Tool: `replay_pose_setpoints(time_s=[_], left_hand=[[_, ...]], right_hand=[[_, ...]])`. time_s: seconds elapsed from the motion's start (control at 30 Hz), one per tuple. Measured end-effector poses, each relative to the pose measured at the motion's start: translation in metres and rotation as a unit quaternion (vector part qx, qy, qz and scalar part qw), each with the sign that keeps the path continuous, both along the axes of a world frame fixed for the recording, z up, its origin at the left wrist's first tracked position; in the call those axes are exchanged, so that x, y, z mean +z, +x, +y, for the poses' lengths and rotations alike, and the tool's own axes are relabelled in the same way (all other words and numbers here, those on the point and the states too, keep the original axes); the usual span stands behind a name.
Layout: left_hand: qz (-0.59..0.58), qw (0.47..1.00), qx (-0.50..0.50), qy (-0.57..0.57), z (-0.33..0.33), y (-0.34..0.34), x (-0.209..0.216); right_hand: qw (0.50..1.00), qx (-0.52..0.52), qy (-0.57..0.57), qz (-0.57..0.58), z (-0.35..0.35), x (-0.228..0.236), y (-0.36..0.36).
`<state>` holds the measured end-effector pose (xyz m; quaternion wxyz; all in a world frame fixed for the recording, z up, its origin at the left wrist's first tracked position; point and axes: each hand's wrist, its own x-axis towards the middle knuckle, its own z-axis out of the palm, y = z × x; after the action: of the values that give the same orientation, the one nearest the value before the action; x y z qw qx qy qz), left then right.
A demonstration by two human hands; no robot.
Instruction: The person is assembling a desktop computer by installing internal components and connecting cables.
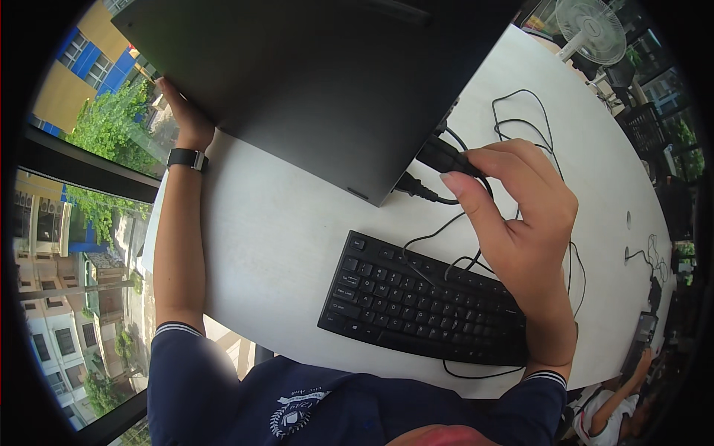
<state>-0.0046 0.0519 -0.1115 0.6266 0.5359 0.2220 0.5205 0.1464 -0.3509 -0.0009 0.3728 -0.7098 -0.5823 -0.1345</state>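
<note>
A large black computer case (297,97) fills the top middle of the view. My left hand (190,119) holds its left edge, with most of the fingers hidden behind it. On the case's right side, my right hand (520,193) pinches a thick black cable plug (444,157) between thumb and forefinger. The plug is at the side of the case; whether it is fully seated cannot be seen. Just below it, a second black cable plug (416,187) meets the same side. A black keyboard (416,301) lies on the white table under my right wrist.
Thin black cables (524,123) loop over the white table (253,223) and across the keyboard. At the upper right stands a white fan (591,30). Windows (89,163) line the left side. Another person (617,412) is at the lower right, a hand on a dark device (641,338).
</note>
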Motion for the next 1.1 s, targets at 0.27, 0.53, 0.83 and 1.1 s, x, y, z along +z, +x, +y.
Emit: replay_pose_setpoints(time_s=[0.27,0.53,0.83,1.1], left_hand=[[0.003,1.0,-0.003,-0.002,0.001,0.0,-0.001],[-0.002,1.0,-0.004,-0.016,0.0,0.0,-0.003],[-0.007,1.0,-0.01,-0.01,0.015,-0.001,-0.01],[0.001,1.0,0.0,-0.011,0.009,-0.001,-0.007]], right_hand=[[0.999,0.033,-0.026,-0.005,-0.002,0.003,0.009],[0.996,0.03,-0.055,0.068,-0.007,0.01,0.009],[1.0,0.029,0.001,-0.009,-0.003,0.004,0.009],[0.999,0.031,0.009,-0.016,-0.002,0.002,0.009]])
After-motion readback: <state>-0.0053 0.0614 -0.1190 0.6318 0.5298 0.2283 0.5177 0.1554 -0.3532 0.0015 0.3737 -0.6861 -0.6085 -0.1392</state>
